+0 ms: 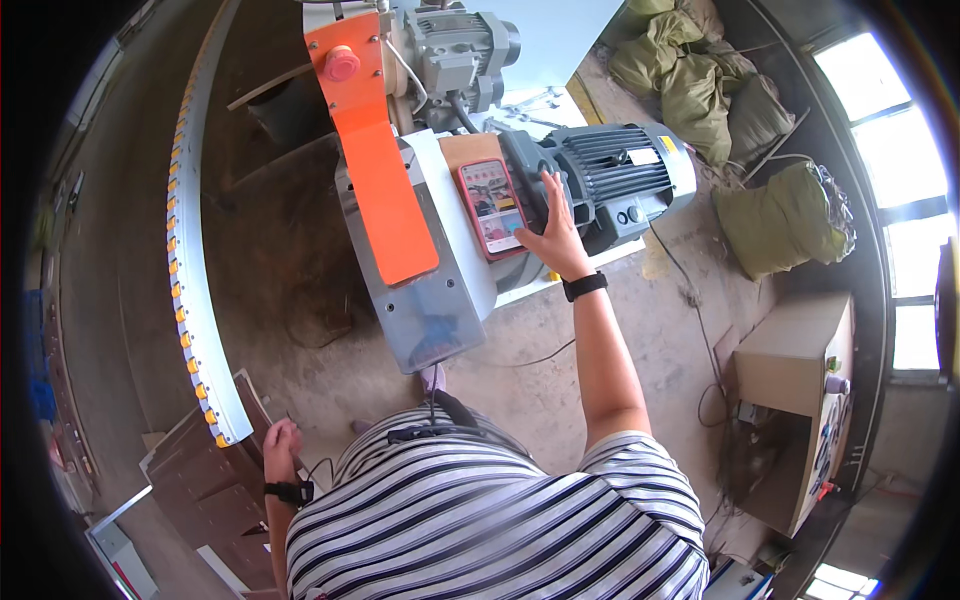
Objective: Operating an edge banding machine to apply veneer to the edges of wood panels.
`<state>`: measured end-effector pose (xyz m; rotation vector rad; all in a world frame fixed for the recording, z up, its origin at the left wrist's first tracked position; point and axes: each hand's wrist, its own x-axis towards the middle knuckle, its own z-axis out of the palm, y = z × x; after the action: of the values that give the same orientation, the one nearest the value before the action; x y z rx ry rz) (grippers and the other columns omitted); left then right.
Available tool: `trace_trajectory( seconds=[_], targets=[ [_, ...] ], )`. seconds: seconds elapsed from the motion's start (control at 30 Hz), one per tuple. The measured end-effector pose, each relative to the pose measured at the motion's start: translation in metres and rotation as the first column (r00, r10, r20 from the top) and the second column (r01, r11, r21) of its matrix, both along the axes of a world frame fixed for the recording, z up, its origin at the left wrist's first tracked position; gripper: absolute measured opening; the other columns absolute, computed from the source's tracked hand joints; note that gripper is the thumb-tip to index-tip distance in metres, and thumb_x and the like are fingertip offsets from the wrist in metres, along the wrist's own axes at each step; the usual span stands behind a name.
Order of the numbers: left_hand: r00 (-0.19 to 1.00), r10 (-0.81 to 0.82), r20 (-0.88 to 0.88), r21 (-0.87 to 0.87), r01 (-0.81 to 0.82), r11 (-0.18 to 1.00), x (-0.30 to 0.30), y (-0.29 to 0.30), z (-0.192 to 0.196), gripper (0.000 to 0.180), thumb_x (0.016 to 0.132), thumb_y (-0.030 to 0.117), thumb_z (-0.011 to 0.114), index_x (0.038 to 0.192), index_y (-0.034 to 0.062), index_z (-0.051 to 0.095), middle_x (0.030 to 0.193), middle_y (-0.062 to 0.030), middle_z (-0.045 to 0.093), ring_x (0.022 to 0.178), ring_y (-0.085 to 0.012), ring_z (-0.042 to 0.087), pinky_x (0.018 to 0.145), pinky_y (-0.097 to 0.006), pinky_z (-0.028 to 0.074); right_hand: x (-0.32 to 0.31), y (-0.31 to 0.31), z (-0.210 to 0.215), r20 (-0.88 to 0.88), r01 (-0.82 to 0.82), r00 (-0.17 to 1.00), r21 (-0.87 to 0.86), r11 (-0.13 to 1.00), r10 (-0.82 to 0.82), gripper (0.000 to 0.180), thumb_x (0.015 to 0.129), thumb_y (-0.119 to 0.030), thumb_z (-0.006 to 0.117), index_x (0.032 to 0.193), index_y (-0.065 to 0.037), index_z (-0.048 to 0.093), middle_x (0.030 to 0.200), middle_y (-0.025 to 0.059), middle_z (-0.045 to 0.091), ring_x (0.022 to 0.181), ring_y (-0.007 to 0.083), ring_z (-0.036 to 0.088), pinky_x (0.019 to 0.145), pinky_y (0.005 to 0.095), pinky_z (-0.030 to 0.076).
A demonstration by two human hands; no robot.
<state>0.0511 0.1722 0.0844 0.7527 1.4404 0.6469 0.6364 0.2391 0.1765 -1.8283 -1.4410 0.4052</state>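
Observation:
My right hand (555, 238) reaches forward over a grey machine. Its fingers are stretched out and its thumb is at the lower right edge of a smartphone (492, 207) in a red case. With its screen lit, the phone rests face up on the machine, beside a brown board (470, 150). The fingertips lie over the dark grey housing next to a finned electric motor (612, 165). Down at my left side, my left hand (283, 437) has its fingers curled, with nothing visible in them. It is near the end of a curved rail with yellow rollers (190, 330).
An orange metal guard (385, 200) with a red push button (341, 64) stands left of the phone. Wrenches (540, 103) lie behind the motor. Green sacks (790, 220) and a wooden cabinet (795, 355) are at the right. A cable (690, 290) trails across the floor.

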Motion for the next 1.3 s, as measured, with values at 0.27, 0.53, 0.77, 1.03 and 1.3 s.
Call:
trace_trajectory(
  seconds=[0.27,0.53,0.77,1.03,1.3],
  targets=[
    [0.998,-0.056,-0.023,0.038,0.056,0.998,0.062,0.074,0.033,0.03,0.089,0.026,0.048,0.111,0.0065,0.049,0.102,-0.0063,0.056,0.09,-0.0157,0.055,0.077,-0.028,0.043,0.004,-0.005,0.006,-0.139,0.077,0.988,0.097,0.992,-0.063,0.075,0.068,-0.009,0.063,0.132,-0.007,0.025,0.137,0.019,0.024,0.13,0.0272,0.019,0.104,0.0326,0.018],
    [0.974,-0.147,0.17,0.2,0.112,0.973,0.131,0.181,0.04,0.034,0.087,0.03,0.051,0.112,0.0061,0.049,0.104,-0.0082,0.057,0.093,-0.0167,0.055,0.078,-0.028,0.043,-0.007,-0.057,0.023,-0.387,0.256,0.908,0.204,0.945,-0.162,0.046,0.075,-0.001,0.055,0.119,-0.003,0.042,0.118,0.0104,0.046,0.113,0.0201,0.043,0.096,0.0355,0.033],
    [0.842,0.003,0.54,0.168,-0.111,0.98,0.199,0.257,0.058,0.071,0.081,0.036,0.058,0.128,-0.0038,0.023,0.128,-0.0233,0.035,0.119,-0.0307,0.037,0.1,-0.039,0.031,-0.025,-0.115,0.013,-0.476,0.27,0.856,0.077,0.96,-0.203,0.033,0.079,0.0,0.051,0.112,-0.001,0.045,0.109,0.0095,0.052,0.103,0.017,0.05,0.088,0.0297,0.04],
    [0.619,0.153,0.77,0.107,-0.362,0.926,0.238,0.282,0.064,0.062,0.076,0.031,0.065,0.121,0.0005,0.035,0.124,-0.0134,0.041,0.118,-0.0273,0.037,0.099,-0.039,0.034,-0.041,-0.142,0.011,-0.562,0.307,0.789,0.008,0.952,-0.249,0.028,0.081,0.001,0.048,0.109,0.0,0.047,0.108,0.0092,0.054,0.099,0.0163,0.052,0.084,0.0256,0.04],
    [0.67,0.242,0.702,0.123,-0.449,0.885,0.211,0.218,0.066,0.026,0.078,0.01,0.064,0.101,0.0085,0.051,0.102,-0.0035,0.055,0.095,-0.0173,0.052,0.081,-0.035,0.046,-0.064,-0.123,0.013,-0.645,0.235,0.745,0.018,0.972,-0.168,0.018,0.085,-0.006,0.05,0.102,0.001,0.052,0.096,0.0047,0.057,0.091,0.0106,0.053,0.082,0.0228,0.04]
  ],
)
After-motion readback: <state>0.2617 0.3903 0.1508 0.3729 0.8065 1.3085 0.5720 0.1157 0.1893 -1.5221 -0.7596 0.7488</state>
